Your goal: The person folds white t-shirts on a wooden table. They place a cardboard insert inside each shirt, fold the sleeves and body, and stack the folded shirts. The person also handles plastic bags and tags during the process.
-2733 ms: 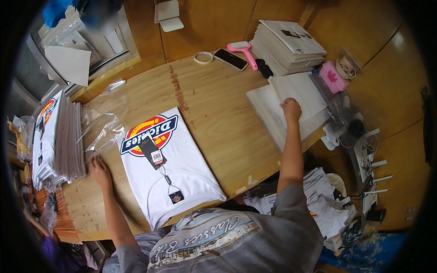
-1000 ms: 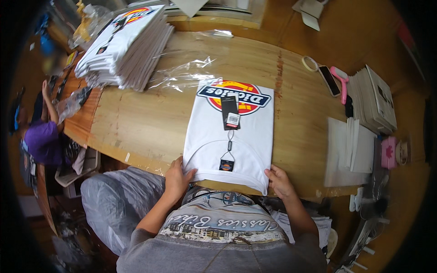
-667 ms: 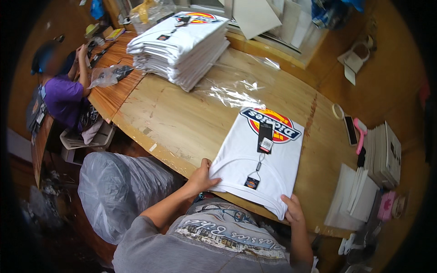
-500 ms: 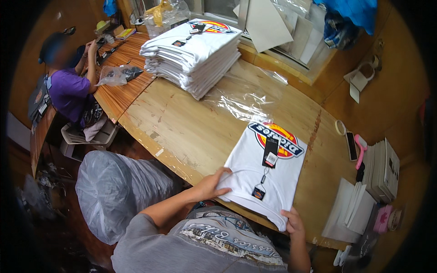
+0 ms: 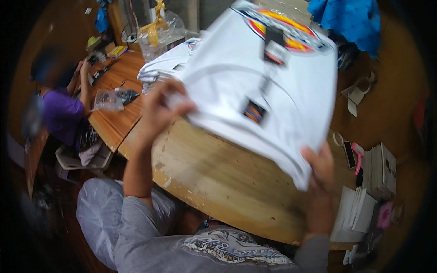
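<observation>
A folded white T-shirt [image 5: 223,98] with a red, yellow and dark printed emblem is held up above the table, blurred by motion. My left hand [image 5: 165,102] grips its near left corner, fingers closed on the cloth. At the near right corner my right hand [image 5: 321,166] pinches the edge between thumb and fingers. A black hang tag [image 5: 274,41] and a small black label [image 5: 254,112] on a cord lie on the shirt's front. Behind it, partly covered, is the stack of folded white T-shirts [image 5: 159,63].
The wooden table [image 5: 218,173] curves below my hands. To the right lie a tape roll [image 5: 337,139], a phone [image 5: 349,154], a pink-handled tool [image 5: 358,157] and white cards [image 5: 353,214]. A large stuffed plastic bag [image 5: 98,218] stands at lower left. A co-worker in purple [image 5: 66,109] sits far left.
Both my hands have lifted the folded T-shirt off the table and moved it up and away from me. It now hides much of the stack and the clear plastic film.
</observation>
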Tool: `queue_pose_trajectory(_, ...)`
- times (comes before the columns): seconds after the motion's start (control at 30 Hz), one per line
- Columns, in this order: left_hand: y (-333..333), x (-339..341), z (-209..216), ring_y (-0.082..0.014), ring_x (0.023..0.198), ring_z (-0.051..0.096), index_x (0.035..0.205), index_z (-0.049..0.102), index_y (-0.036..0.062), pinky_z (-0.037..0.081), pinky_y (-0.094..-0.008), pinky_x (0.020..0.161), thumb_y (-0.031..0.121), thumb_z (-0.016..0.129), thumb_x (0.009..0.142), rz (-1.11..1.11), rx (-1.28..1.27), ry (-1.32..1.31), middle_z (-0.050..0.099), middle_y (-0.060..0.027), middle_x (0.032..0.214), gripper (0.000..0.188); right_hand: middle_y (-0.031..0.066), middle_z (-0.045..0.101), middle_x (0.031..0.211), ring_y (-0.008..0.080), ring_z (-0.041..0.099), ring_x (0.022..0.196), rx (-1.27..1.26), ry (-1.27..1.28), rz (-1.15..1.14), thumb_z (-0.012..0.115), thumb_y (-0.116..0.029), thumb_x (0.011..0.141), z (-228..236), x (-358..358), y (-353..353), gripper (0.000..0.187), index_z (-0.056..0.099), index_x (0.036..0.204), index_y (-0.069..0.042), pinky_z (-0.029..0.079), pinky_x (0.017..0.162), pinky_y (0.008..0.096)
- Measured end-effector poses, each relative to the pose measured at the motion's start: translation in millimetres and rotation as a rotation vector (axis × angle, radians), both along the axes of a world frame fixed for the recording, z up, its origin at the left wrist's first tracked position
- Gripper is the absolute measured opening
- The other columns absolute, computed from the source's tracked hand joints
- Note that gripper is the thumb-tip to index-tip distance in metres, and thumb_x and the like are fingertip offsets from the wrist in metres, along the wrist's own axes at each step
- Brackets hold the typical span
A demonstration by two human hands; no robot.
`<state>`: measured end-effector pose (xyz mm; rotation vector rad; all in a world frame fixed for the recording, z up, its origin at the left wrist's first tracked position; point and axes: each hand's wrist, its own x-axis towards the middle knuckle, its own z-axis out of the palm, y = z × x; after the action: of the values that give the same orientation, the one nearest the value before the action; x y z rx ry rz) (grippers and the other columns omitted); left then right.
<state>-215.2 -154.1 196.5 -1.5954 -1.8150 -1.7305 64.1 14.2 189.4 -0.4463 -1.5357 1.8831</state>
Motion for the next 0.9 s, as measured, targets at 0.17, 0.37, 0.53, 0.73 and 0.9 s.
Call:
queue_pose_trajectory(0.17, 21.3, -144.7, 37.3, -0.0053, 0.071, 0.048, 0.084, 0.053, 0.0041, 0.039, -0.0168, 0.062, 0.010, 0.064, 0.072, 0.092, 0.056, -0.102, 0.051, 0.0015, 0.078, 0.017, 0.0143, 0.048, 0.109, 0.0210, 0.050, 0.096, -0.059, 0.305, 0.328, 0.059, -0.011, 0.075, 3.8, -178.8, 39.5, 0.052, 0.033, 0.118, 0.003, 0.042, 0.084, 0.0321)
queue_pose_trajectory(0.37, 24.8, -277.1, -72.5, -0.0092, 0.076, 0.048, 0.086, 0.056, 0.0039, 0.039, -0.0230, 0.068, 0.013, 0.061, 0.074, 0.364, -0.364, -0.176, 0.055, -0.0011, 0.078, 0.016, 0.0119, 0.050, 0.104, 0.0233, 0.055, 0.087, -0.483, 0.043, 0.437, 0.046, 0.000, 0.079, -72.9, -284.0, 39.0, 0.041, 0.032, 0.117, -0.002, 0.052, 0.068, 0.0331)
queue_pose_trajectory(0.53, 12.8, -293.0, -107.1, -0.0145, 0.075, 0.049, 0.088, 0.057, 0.0025, 0.038, -0.0283, 0.072, 0.018, 0.062, 0.074, 0.448, -0.159, -0.133, 0.055, -0.0050, 0.076, 0.021, 0.0155, 0.051, 0.106, 0.0290, 0.057, 0.082, 0.116, -0.339, 0.110, 0.057, -0.020, 0.076, -118.6, -207.9, 88.4, 0.056, 0.030, 0.123, -0.006, 0.048, 0.071, 0.0394)
queue_pose_trajectory(0.73, 46.3, -132.2, -122.5, -0.0287, 0.092, 0.042, 0.100, 0.041, -0.0014, 0.031, -0.0396, 0.083, 0.006, 0.057, 0.075, 0.718, 0.403, 0.553, 0.042, -0.0149, 0.102, 0.031, 0.0158, 0.029, 0.129, 0.0302, 0.035, 0.114, 0.445, -1.405, -0.612, 0.064, -0.030, 0.069, -210.8, -91.4, 124.1, 0.069, 0.029, 0.126, -0.012, 0.040, 0.084, 0.0395)
queue_pose_trajectory(0.9, 90.7, 43.5, -185.7, -0.0303, 0.118, 0.029, 0.112, 0.045, 0.0122, 0.014, -0.0483, 0.097, 0.018, 0.057, 0.071, -0.125, -0.584, 0.518, 0.037, -0.0112, 0.122, 0.042, 0.0228, 0.036, 0.120, 0.0359, 0.037, 0.110, 0.668, -0.670, -0.504, 0.060, -0.017, 0.073, -237.2, -54.0, 92.0, 0.060, 0.032, 0.125, -0.011, 0.033, 0.091, 0.0387)
